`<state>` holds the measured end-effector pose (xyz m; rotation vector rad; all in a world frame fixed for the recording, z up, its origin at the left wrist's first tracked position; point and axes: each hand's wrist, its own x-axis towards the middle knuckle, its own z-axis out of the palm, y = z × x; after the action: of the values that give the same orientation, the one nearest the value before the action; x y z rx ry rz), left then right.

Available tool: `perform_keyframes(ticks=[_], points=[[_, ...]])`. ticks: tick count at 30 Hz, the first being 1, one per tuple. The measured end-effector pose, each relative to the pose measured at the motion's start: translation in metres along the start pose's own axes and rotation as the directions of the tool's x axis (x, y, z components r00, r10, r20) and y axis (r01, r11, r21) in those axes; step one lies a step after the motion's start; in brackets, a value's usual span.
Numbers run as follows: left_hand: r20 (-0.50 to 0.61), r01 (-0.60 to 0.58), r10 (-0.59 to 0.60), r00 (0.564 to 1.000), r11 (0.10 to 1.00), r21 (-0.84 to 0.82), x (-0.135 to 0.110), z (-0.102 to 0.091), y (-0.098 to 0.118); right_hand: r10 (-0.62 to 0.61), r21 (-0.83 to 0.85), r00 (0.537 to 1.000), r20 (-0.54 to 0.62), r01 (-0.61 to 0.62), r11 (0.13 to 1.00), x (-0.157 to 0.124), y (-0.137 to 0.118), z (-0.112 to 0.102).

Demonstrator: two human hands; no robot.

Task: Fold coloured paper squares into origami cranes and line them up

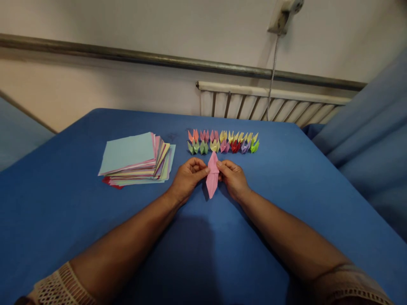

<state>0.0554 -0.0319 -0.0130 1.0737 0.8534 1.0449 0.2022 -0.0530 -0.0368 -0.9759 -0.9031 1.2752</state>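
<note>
Two rows of folded paper figures (224, 146) stand on the blue table (270, 182), crowding just beyond the pink paper (212, 184) — the left hand (188, 178) and right hand (234, 178) pinch its opposite edges. A paper stack (130, 152) lies leftward — a radiator (241, 90), rail (159, 58) and cable (274, 67) show behind.

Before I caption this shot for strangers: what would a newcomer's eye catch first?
Likely the pink folded paper at centre, held by the left hand and right hand. Beyond it, two rows of bright paper figures stand on the blue table. Left of the hands lies an uneven stack of coloured paper.
</note>
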Motion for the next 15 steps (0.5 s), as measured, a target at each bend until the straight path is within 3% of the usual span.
perform_keyframes(ticks=[8,15], points=[[-0.109,-0.121,0.149,0.983,0.966,0.228,0.0045,-0.0028,-0.0007,-0.007,-0.061,0.999,0.05,0.01,0.998,-0.001,-0.0031,0.0019],[-0.089,-0.152,0.19,0.978,0.934,0.323,0.0042,-0.004,-0.0033,-0.015,-0.097,1.0,0.024,0.017,0.995,0.0002,-0.0032,0.003]])
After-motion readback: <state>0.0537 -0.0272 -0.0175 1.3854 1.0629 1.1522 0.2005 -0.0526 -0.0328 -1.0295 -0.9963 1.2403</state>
